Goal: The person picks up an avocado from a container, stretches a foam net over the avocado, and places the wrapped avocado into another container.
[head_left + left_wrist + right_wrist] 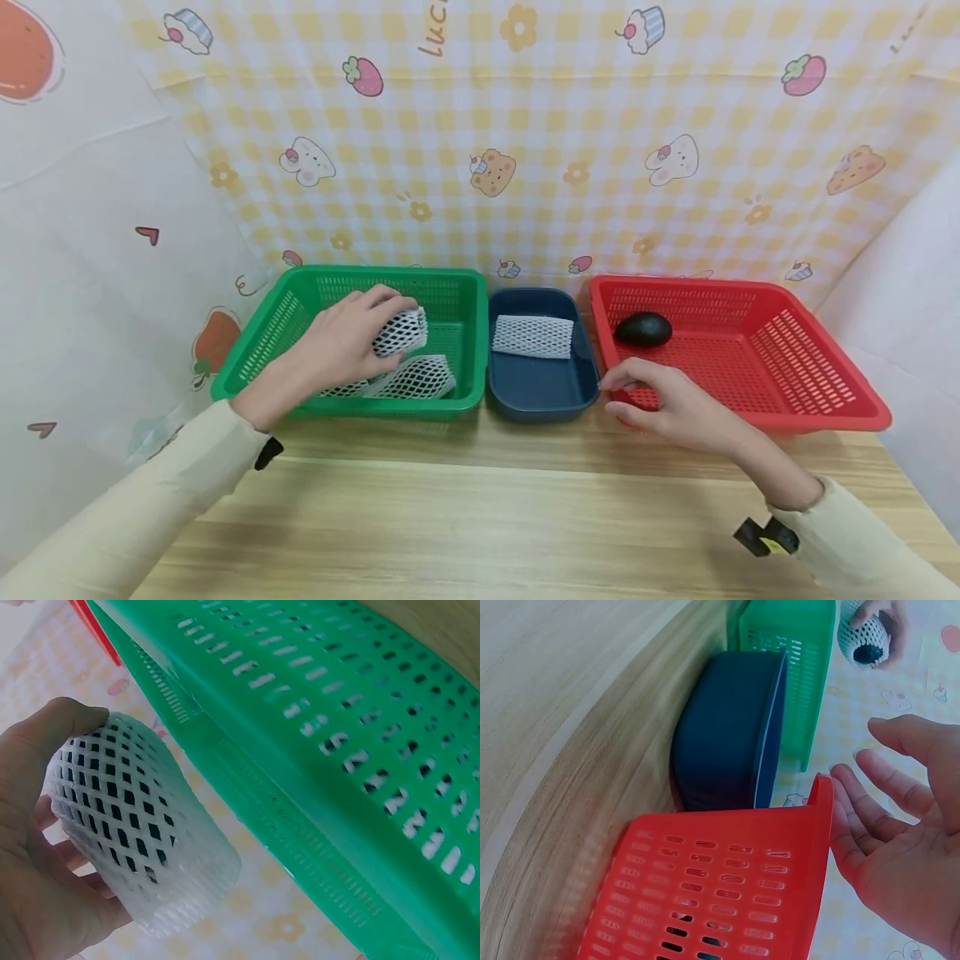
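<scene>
My left hand (341, 337) grips a dark object in a white foam net (401, 332) over the green basket (480, 333); the left wrist view shows the netted object (142, 825) between thumb and fingers. Below it, more white nets with dark contents (418, 377) lie in the green basket. A flat white foam net (532, 337) rests in the dark blue bin (542, 412). Over the near left rim of the red basket (795, 425) my right hand (678, 408) holds nothing, its fingers loosely bent. A dark avocado-like fruit (643, 329) lies at that basket's back left.
All three containers stand side by side on a wooden table (480, 517), the blue bin between the two baskets. Behind them hangs a yellow checked cloth (525, 117), with a white cloth (97, 208) on the left.
</scene>
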The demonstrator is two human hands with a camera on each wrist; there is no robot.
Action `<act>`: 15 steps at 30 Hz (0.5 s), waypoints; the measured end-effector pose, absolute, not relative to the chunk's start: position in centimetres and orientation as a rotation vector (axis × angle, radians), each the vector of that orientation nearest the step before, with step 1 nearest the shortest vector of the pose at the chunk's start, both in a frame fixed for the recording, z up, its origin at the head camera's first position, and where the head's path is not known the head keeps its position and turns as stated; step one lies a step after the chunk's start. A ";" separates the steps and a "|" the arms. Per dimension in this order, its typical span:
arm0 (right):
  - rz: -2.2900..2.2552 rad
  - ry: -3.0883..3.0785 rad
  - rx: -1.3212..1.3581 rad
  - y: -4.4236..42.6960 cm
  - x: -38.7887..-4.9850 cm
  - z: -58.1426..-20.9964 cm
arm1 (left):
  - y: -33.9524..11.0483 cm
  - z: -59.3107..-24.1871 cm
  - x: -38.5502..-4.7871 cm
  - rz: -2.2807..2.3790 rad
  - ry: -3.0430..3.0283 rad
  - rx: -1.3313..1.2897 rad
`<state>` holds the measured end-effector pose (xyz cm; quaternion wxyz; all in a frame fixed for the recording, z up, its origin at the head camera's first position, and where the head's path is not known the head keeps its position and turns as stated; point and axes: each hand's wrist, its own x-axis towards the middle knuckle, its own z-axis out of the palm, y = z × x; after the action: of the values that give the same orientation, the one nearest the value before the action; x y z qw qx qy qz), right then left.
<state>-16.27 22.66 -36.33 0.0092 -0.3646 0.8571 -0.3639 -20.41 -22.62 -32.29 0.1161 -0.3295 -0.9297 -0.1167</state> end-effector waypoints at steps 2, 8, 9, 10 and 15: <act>-1.130 2.674 -1.137 22.7 -16.3 -36.4 | -22.9 -32.3 -20.6 -0.328 -2.730 -0.960; -1.120 2.661 -1.125 22.9 -16.3 -36.4 | -23.3 -32.2 -21.4 -0.312 -2.755 -0.954; -1.118 2.658 -1.124 22.9 -16.3 -36.5 | -23.4 -32.1 -21.5 -0.310 -2.756 -0.956; -1.116 2.656 -1.119 22.9 -16.3 -36.5 | -23.4 -32.0 -21.7 -0.312 -2.756 -0.954; -1.104 2.648 -1.090 23.0 -16.3 -36.6 | -23.4 -31.6 -22.7 -0.350 -2.795 -0.867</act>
<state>-16.26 22.98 -36.59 0.0363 -0.3549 0.8623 -0.3594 -22.69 -23.38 -31.57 0.0971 -0.2928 -0.9438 -0.1184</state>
